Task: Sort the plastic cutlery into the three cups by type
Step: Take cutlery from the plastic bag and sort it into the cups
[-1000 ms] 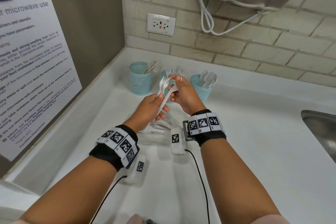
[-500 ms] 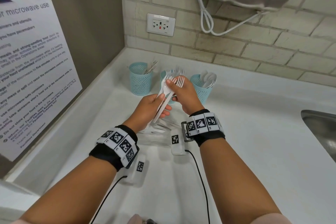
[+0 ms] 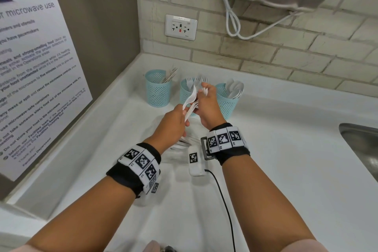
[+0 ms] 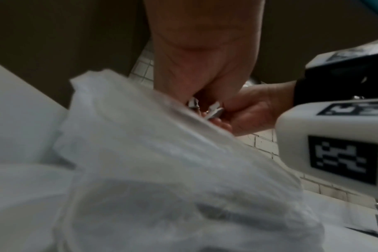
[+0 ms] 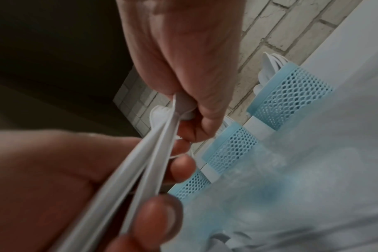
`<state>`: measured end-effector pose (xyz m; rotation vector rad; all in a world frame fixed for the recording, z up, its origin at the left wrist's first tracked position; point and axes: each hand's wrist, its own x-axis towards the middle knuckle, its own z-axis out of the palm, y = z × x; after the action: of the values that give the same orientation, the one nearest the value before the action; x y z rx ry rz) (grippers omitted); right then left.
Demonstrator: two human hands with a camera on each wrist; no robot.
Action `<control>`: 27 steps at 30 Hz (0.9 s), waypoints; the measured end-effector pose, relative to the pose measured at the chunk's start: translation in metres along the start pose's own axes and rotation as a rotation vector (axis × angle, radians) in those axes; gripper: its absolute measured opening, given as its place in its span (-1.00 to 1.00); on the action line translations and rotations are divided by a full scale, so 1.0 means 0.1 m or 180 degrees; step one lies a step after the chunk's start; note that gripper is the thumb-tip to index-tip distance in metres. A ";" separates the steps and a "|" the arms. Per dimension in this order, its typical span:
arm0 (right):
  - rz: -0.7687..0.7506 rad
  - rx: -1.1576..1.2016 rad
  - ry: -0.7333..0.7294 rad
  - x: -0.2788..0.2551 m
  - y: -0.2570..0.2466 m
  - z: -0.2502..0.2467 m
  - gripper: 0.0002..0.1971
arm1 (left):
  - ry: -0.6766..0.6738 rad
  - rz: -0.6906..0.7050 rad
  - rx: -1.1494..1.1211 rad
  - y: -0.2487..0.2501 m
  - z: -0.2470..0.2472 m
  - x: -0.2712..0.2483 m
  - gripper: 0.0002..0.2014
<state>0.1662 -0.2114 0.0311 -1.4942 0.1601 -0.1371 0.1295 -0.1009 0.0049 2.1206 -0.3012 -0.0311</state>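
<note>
Three teal mesh cups stand at the back of the white counter: the left cup (image 3: 157,90) with knives, the middle cup (image 3: 185,94) with forks, the right cup (image 3: 227,102) with spoons. My left hand (image 3: 178,117) grips the handles of a small bundle of white cutlery (image 3: 190,101), held tilted in front of the middle cup. My right hand (image 3: 205,99) pinches a white fork (image 3: 204,90) near its tines at the top of that bundle. In the right wrist view the right fingers (image 5: 183,95) close on the cutlery heads (image 5: 162,116), with the left fingers (image 5: 160,220) around the handles.
A clear plastic bag (image 3: 180,146) holding more white cutlery lies on the counter (image 3: 286,159) under my hands; it fills the left wrist view. A steel sink (image 3: 364,149) is at the right edge, a poster panel (image 3: 36,77) at the left, a brick wall with a socket (image 3: 181,26) behind.
My right hand has slid up the bundle to the fork's tines and drawn slightly toward the middle cup. The left hand keeps its grip and has barely shifted.
</note>
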 end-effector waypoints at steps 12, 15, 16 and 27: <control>0.0178 0.0144 -0.0054 -0.02 0.02 0.07 -0.82 | 0.0221 0.0334 0.1489 -0.02 0.01 -0.03 -0.61; 0.0048 0.0325 0.0153 0.01 0.04 0.04 -0.76 | 0.0007 0.0271 0.1098 -0.05 0.01 -0.02 -0.59; 0.0019 0.0472 0.0200 0.02 0.03 0.01 -0.76 | -0.0056 0.0194 0.0921 -0.08 0.00 -0.02 -0.63; -0.0504 -0.0642 0.0778 0.26 -0.38 -0.25 -0.83 | 0.0604 0.0120 0.0706 -0.09 -0.19 0.03 -0.69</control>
<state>0.1874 -0.2441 0.0670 -1.6884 0.2581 -0.4428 0.1374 -0.0810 0.0081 2.3164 -0.2402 0.2343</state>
